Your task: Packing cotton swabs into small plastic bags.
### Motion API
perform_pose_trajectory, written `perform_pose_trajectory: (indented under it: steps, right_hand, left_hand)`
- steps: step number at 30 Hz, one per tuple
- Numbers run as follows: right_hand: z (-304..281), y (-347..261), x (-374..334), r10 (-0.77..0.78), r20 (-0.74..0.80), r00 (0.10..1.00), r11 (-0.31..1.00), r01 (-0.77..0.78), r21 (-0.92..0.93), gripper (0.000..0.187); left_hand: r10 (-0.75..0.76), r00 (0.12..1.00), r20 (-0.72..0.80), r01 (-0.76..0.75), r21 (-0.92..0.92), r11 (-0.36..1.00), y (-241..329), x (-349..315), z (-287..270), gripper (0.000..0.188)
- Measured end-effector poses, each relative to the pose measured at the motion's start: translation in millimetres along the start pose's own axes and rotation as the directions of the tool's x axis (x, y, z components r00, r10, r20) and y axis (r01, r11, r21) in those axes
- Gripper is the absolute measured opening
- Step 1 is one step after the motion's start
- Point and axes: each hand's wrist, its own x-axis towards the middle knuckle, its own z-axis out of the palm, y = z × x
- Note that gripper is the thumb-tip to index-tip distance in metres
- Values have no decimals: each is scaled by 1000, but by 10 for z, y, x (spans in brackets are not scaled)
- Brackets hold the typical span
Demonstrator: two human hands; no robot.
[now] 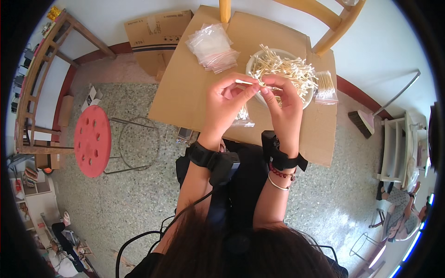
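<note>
Above the cardboard-covered table [178, 99], near the white bowl [250, 62] of heaped swabs [286, 69], the left hand [224, 103] pinches a cotton swab [244, 82] between its fingers; the right hand [286, 105] meets its end, grip unclear.

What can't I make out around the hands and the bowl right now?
All in the head view:
Cotton swab: its right end is hidden among the fingertips of the left hand and right hand.
Bowl: part of its near rim is hidden by the right hand.
Small plastic bag: partly hidden behind the left hand.
Heaped swabs: they overlap too much to count.
Wooden chair: cut off by the upper edge.
</note>
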Motion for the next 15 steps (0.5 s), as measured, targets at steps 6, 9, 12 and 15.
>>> perform_pose_trajectory:
  steps: [6, 9, 12, 15]
  right_hand:
    - [-35, -59, -36, 188, 98, 977, 949, -207, 236, 13]
    - [-67, -27, -46, 206, 129, 970, 914, -238, 329, 12]
    - [-113, -12, -40, 263, 79, 962, 893, -274, 357, 9]
    - [-129, -2, -18, 275, -73, 959, 873, -217, 436, 7]
  left_hand:
    - [-97, 995, 6, 98, -74, 992, 89, -22, -37, 14]
    - [-114, 993, 22, 115, -58, 992, 108, -19, -52, 12]
    - [-150, 986, 67, 145, 66, 987, 58, -25, -65, 17]
    - [-309, 928, 210, 27, 789, 614, -110, -151, -236, 33]
